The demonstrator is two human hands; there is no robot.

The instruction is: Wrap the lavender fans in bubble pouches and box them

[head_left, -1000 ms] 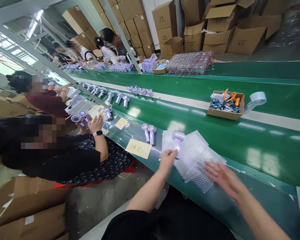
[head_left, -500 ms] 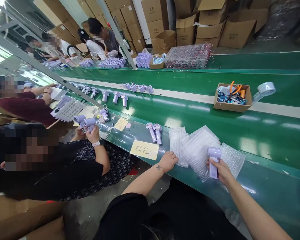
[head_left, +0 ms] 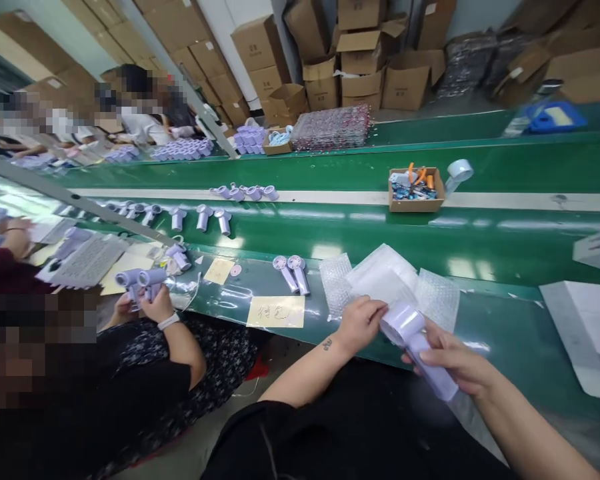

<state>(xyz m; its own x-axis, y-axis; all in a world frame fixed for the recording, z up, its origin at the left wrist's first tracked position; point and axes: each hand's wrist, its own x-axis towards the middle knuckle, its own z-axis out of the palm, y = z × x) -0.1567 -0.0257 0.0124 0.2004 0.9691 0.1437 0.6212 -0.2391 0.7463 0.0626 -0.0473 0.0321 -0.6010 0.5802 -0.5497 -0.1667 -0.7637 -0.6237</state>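
In my right hand (head_left: 455, 357) is a lilac handheld fan (head_left: 423, 350), tilted, its round head up and to the left. My fingers wrap around its handle. My left hand (head_left: 357, 325) is at the left rim of the fan's head with fingers curled together; whether anything is pinched in them is hidden. Beyond both hands, bubble wrap sheets (head_left: 384, 273) lie overlapping on the green bench (head_left: 240, 293). Two more lilac fans (head_left: 297, 270) lie side by side left of the sheets, behind a yellow paper with handwriting (head_left: 276, 312).
A small cardboard box (head_left: 415, 203) of tools and parts stands on the conveyor's white strip, a roll of clear tape (head_left: 459, 170) beside it. White boxes (head_left: 580, 333) are at right. At left, a co-worker's hands (head_left: 153, 303) hold lilac fans. A metal post (head_left: 200, 110) slants across the left.
The fan in my right hand has come closer to me and tilted. My left hand has left the bubble wrap edge and moved to the fan's head. My view has turned right.
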